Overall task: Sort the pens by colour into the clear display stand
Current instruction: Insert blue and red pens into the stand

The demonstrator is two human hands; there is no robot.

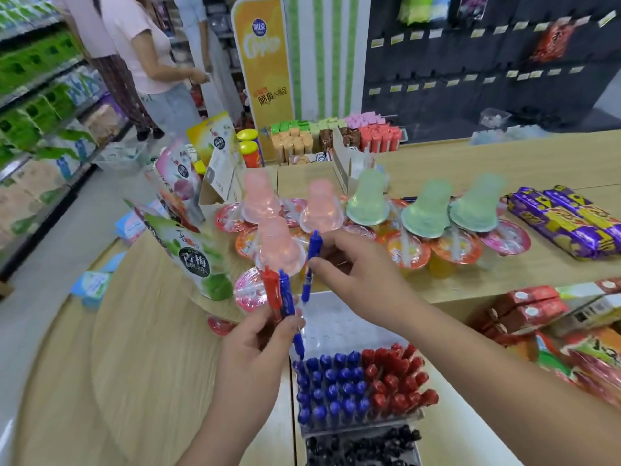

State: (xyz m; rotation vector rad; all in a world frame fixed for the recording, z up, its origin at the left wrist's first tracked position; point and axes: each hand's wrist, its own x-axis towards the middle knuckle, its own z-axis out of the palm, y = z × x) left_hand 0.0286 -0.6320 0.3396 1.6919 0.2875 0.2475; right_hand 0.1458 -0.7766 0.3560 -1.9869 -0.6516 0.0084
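One blue pen [311, 264], slim and clipped, stands pinched in the right grip [356, 274] above the clear stand [339, 327]. The left grip [258, 344] clamps a red pen [270, 287] and a second blue pen [287, 297]. Sorted pens [331, 385] form blue, red and black blocks in the stand.

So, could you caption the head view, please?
Left hand grips red pen and blue pen; right hand pinches another blue pen.

Blue pens [331, 386], red pens [396, 381], black pens [363, 445]
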